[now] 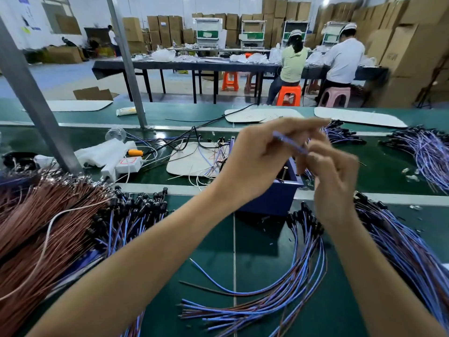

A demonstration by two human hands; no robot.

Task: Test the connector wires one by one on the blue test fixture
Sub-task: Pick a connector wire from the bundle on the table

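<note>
As left hand [262,154], right hand [335,173] pinch wire [289,143], blue fixture [274,198] half-hidden.

Both forearms reach forward and inward, and the hands meet. The left hand [260,155] holds its index finger out straight and pinches a wire [289,143]. The right hand [334,173], fingers curled, pinches the wire's other end.
</note>
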